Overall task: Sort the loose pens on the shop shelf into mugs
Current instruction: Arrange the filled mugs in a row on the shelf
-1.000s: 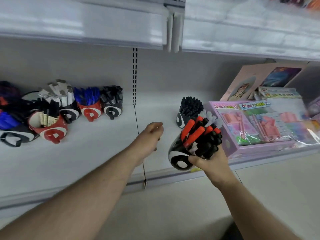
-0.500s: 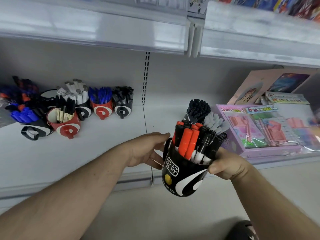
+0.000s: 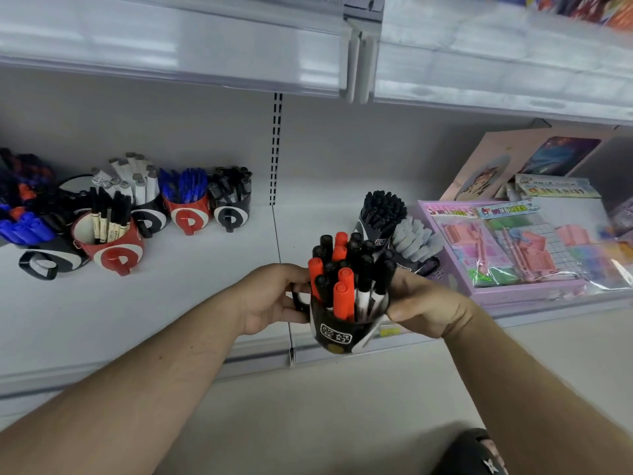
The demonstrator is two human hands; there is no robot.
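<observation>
Holding a black mug (image 3: 337, 332) w/ both hands, the person keeps it just in front of the shelf (image 3: 171, 303) edge, near centre. Left hand (image 3: 270, 298) grasps the handle side; right hand (image 3: 423, 308) wraps the other side. Red & black pens (image 3: 346, 275) stand upright in it. More pen-filled mugs (image 3: 109, 248) sit far left; a pink box (image 3: 513, 248) lies right.

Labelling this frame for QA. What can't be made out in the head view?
- Black mug in both hands: handle side covered by left hand, far side by right hand.
- Its pens: lower barrels hidden inside the mug.
- Far-left mugs: blurred, cut by the frame edge.
- Pink stationery box: labels blurred, unreadable.
</observation>
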